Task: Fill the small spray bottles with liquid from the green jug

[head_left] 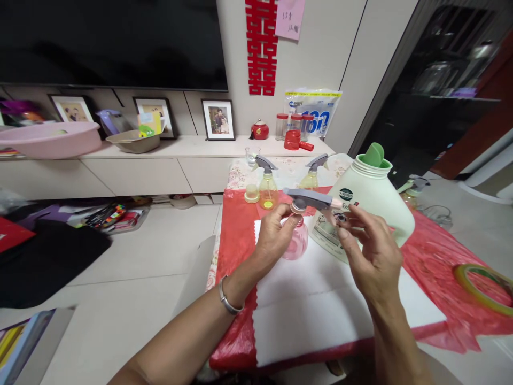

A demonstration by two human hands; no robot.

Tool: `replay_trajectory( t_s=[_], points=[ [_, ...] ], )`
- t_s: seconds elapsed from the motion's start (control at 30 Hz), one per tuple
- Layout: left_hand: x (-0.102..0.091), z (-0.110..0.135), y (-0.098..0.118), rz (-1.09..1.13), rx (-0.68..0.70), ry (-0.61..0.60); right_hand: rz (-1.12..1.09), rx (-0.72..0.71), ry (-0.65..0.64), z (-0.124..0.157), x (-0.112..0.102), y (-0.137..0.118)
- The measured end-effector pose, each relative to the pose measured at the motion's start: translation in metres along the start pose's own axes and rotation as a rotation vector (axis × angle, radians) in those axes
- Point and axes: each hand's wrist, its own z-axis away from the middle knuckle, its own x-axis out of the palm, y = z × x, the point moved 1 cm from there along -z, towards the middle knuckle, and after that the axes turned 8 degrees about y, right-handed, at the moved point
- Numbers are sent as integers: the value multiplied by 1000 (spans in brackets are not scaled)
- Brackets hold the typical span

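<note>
My left hand (276, 232) is wrapped round the neck of a pink spray bottle (295, 245), which stands upright with a grey spray head (310, 199). On the right, my right hand (371, 248) pinches at the front of that head, thumb and forefinger around its pale pink nozzle and trigger end. A small dark, shiny bit shows between those fingers, too small to name. Behind are a yellowish spray bottle (267, 191) and another yellowish spray bottle (313, 176). A large pale green jug (372, 195) with a green scoop (374, 155) stands close behind my right hand.
White padded sheet (312, 315) lies over red plastic film (236, 230) on the table. A small clear cup (251, 193) sits at the back left. Tape roll (467, 289) lies at the right. Beyond runs a low cabinet (140, 174) with a pink basin (52, 140) and picture frames.
</note>
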Motion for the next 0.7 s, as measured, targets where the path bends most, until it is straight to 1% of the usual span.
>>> replay_trajectory(
  t_s=[0.07,0.13,0.27,0.33,0.43,0.53,0.7],
  points=[
    [0,2,0,19,8,-17,-22,21,-14,1,6,-1],
    [1,3,-2,67,-6,-8,-62,20,-50,1,11,-4],
    [3,3,-7,143,-141,15,-127,4,-145,3,16,-12],
    [3,3,-7,134,-171,19,-139,3,-164,3,18,-16],
    [3,5,-7,118,-175,20,-131,-3,-147,3,21,-19],
    [3,8,-8,116,-156,13,-65,-24,-116,0,25,-20],
    [5,14,-12,144,-130,30,57,-165,-74,-4,30,-20]
  ],
)
